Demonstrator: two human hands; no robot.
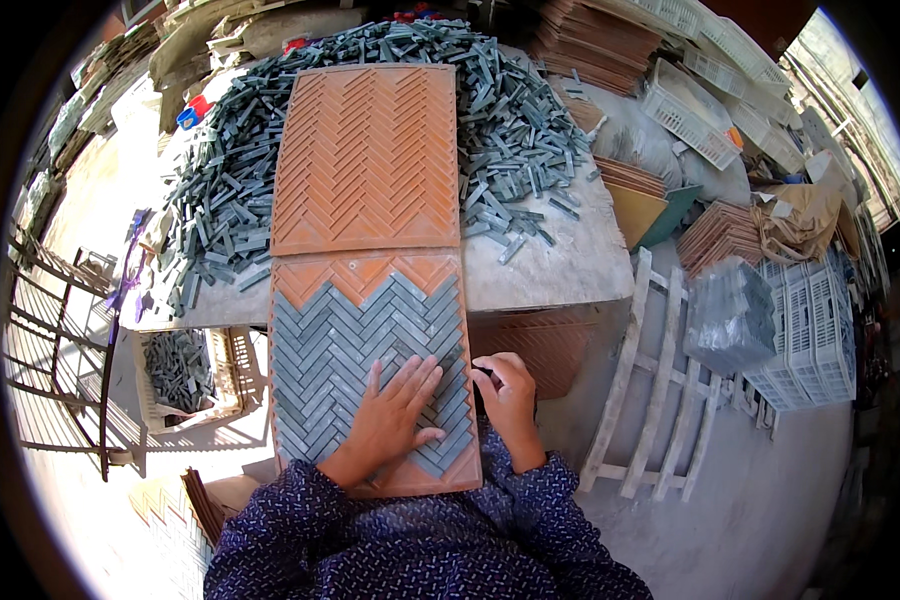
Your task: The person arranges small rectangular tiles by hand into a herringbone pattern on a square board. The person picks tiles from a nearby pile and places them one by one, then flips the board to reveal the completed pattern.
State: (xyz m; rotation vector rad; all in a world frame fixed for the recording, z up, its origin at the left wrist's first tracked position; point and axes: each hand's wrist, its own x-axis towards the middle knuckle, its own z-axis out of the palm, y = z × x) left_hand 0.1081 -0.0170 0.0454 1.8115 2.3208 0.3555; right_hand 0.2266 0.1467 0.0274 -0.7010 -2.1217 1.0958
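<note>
While lying flat across the near edge of the desk (560, 270), running its long axis straight away from the body, near short end overhanging toward the lap: the near orange herringbone mould tray (315, 280), butting end to end against a second orange mould tray (368, 160) farther up, both long axes in one line. Filling most of the near tray, grey stone strips (340, 340) slanting in zigzag rows, chevron tips pointing away from the body; only the far band of that tray showing bare orange.

Pressing palm-down on the laid strips near the tray's lower right, the left hand (390, 425), fingers spread and pointing up and to the right, grip released, grasping nothing. Sitting just beside the tray's right edge, the right hand (508, 395), fingers curled in a clenched grip; something dark peeking out at the fingertips, too small to tell what.

Flanking the far tray on both sides, a heap of loose grey strips (510, 130). Standing below the desk on the left, a pale crate (225, 395) holding more strips.

Hiding the tray's near corners, blue patterned sleeves (420, 540). Bending and blurring toward the rim, white baskets (685, 115) and stacked trays, hard to make out.
</note>
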